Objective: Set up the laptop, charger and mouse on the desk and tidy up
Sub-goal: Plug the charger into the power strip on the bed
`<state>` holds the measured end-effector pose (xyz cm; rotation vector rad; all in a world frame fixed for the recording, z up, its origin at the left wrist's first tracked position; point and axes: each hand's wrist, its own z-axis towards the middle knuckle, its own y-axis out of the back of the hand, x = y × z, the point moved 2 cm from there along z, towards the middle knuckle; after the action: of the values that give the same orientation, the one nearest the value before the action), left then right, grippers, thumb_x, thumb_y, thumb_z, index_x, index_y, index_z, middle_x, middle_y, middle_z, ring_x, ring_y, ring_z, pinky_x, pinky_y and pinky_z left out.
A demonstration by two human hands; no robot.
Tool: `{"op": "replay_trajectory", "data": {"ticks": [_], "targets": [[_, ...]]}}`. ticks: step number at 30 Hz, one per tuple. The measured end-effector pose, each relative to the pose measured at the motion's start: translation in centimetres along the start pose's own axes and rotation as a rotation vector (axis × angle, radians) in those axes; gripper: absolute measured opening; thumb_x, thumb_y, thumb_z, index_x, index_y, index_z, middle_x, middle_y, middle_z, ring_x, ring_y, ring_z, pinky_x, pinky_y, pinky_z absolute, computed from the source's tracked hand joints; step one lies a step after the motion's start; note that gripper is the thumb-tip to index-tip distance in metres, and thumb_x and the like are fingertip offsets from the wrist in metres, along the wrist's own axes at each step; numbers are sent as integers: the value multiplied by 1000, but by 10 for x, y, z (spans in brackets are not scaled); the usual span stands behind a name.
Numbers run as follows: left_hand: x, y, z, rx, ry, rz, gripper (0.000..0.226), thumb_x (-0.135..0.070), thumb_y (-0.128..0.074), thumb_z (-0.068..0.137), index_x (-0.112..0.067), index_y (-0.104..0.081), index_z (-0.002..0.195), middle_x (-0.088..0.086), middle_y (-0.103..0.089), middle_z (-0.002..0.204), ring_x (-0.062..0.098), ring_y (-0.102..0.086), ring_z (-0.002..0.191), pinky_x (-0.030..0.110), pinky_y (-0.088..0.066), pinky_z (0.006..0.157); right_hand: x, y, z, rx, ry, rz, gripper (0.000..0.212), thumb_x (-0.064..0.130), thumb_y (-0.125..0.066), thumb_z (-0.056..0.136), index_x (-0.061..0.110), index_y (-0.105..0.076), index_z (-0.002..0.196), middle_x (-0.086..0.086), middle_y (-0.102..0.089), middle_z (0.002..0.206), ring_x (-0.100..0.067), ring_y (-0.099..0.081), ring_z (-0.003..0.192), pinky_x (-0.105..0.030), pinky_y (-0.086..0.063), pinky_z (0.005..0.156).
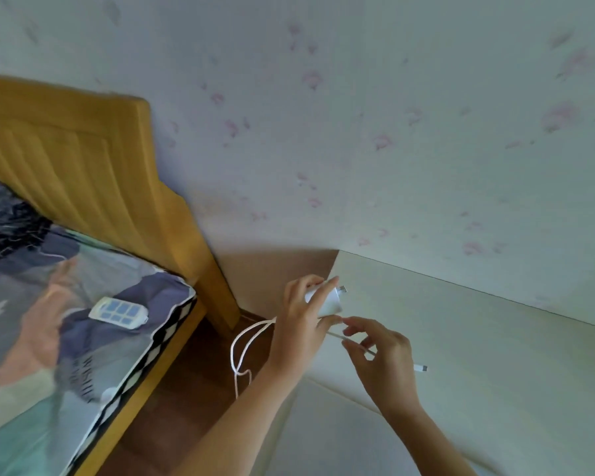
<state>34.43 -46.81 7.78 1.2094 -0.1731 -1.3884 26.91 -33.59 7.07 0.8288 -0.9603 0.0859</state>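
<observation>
My left hand (303, 321) grips the white charger brick (328, 302), its metal plug prongs pointing right toward the wall. My right hand (380, 352) pinches the white charger cable (251, 338) just below the brick. The cable's connector end (420, 367) sticks out to the right of my right hand over the pale desk (495, 355). The rest of the cable loops down to the left of my left wrist above the floor. No laptop or mouse is in view.
A bed with a patterned cover (83, 338) and a yellow headboard (83, 159) stands at the left. A white and blue power strip (119, 312) lies on the bed. A flowered wall (392, 132) rises behind the desk. Brown floor (186, 407) shows between bed and desk.
</observation>
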Motion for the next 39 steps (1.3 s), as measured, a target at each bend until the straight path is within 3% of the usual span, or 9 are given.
{"op": "replay_trajectory", "data": {"ticks": [4, 8, 16, 22, 26, 29, 32, 35, 39], "targets": [[49, 59, -23, -103, 176, 17, 60, -18, -82, 74, -30, -56, 126, -3, -51, 126, 15, -42, 116, 2, -34, 84, 49, -46, 2, 91, 91, -4, 40, 13, -80, 72, 41, -65, 97, 30, -63, 82, 5, -59, 64, -46, -52, 79], [111, 116, -56, -112, 273, 73, 60, -21, -81, 74, -30, -53, 126, -4, -54, 123, 18, -50, 111, 20, -44, 85, 99, -101, -6, 155, 152, 39, 32, 14, -80, 72, 36, -69, 93, 25, -68, 79, 7, -60, 62, -47, -53, 76], [253, 212, -127, -90, 441, 81, 58, -3, -75, 77, -24, -58, 128, 1, -59, 120, 21, -53, 111, 20, -39, 88, 199, -241, -30, 255, 262, -154, 26, 15, -81, 71, 33, -71, 88, 20, -71, 82, 4, -63, 66, -44, -48, 84], [334, 258, -155, -111, 368, 166, 56, 12, -62, 74, -19, -65, 120, -1, -64, 119, 23, -59, 106, 26, -46, 91, 242, -343, -36, 247, 162, -269, 23, 13, -75, 75, 33, -70, 86, 15, -71, 74, -7, -66, 65, -40, -41, 80], [385, 257, -161, -62, 326, 233, 47, 3, -56, 81, -23, -66, 120, -2, -64, 121, 23, -63, 104, 35, -57, 81, 248, -398, -32, 248, 152, -330, 28, 8, -72, 74, 33, -69, 86, 9, -69, 68, -10, -65, 62, -42, -38, 79], [425, 244, -157, -3, 330, 258, 48, -10, -39, 82, -27, -64, 119, -3, -65, 121, 21, -64, 102, 32, -59, 75, 241, -435, -18, 224, 296, -444, 35, 0, -72, 64, 29, -70, 82, 8, -64, 64, -11, -61, 54, -44, -42, 77], [466, 233, -143, 20, 335, 222, 59, 1, -53, 73, -31, -54, 122, -1, -65, 119, 21, -64, 101, 31, -58, 76, 216, -480, -1, 280, 497, -528, 43, -1, -66, 51, 27, -71, 83, 7, -65, 73, -15, -58, 52, -48, -44, 76], [514, 214, -132, 75, 380, 242, 54, 2, -56, 67, -22, -65, 115, 5, -67, 115, 24, -66, 98, 33, -59, 75, 181, -527, 15, 386, 597, -588, 59, 4, -79, 38, 24, -70, 92, 0, -68, 90, -18, -63, 59, -45, -41, 77], [572, 178, -133, 140, 440, 256, 43, -8, -59, 68, -16, -72, 108, 7, -68, 113, 24, -67, 99, 33, -59, 76, 141, -582, 34, 497, 614, -579, 60, 2, -81, 42, 17, -71, 99, -5, -68, 98, -22, -66, 63, -34, -49, 57]]}}
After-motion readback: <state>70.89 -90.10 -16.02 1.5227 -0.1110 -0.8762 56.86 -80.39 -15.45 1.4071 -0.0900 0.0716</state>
